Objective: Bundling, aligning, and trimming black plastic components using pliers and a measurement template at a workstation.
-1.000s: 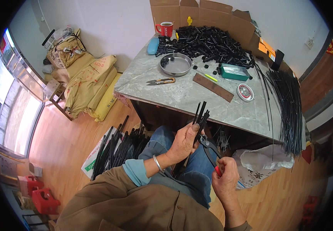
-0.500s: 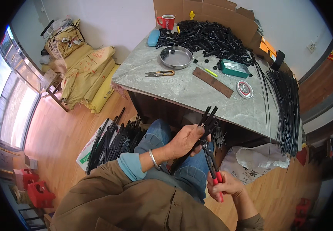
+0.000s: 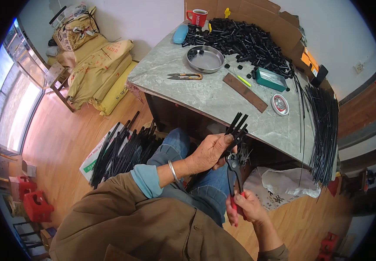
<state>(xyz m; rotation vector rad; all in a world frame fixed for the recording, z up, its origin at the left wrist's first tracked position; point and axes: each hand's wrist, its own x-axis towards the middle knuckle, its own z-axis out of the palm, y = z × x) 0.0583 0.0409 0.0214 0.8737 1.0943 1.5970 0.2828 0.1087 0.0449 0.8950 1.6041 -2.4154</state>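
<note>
My left hand (image 3: 210,153) is closed round a bundle of slim black rods (image 3: 238,123), whose tips fan upward past the thumb over my lap. The lower part of the bundle is mostly hidden by the hand and forearm. Low on the right, my right hand (image 3: 249,206) grips pincers (image 3: 233,168) by their red handles, which stand apart. The pincers' head is just below the left fingers, close to the rods. Whether the jaws touch a rod I cannot tell.
Beyond my knees stands a stone-topped table (image 3: 170,93) with a heap of short black parts (image 3: 253,43), a metal dish (image 3: 209,65), thread snips (image 3: 185,76) and a brown strip (image 3: 244,92). Long black strands (image 3: 323,130) overhang its right edge. More rods (image 3: 122,154) lie left of my legs.
The pincers' handles have spread apart, and the right hand has moved slightly left and up. My left hand still holds the rods, a little higher. The whole view has shifted slightly.
</note>
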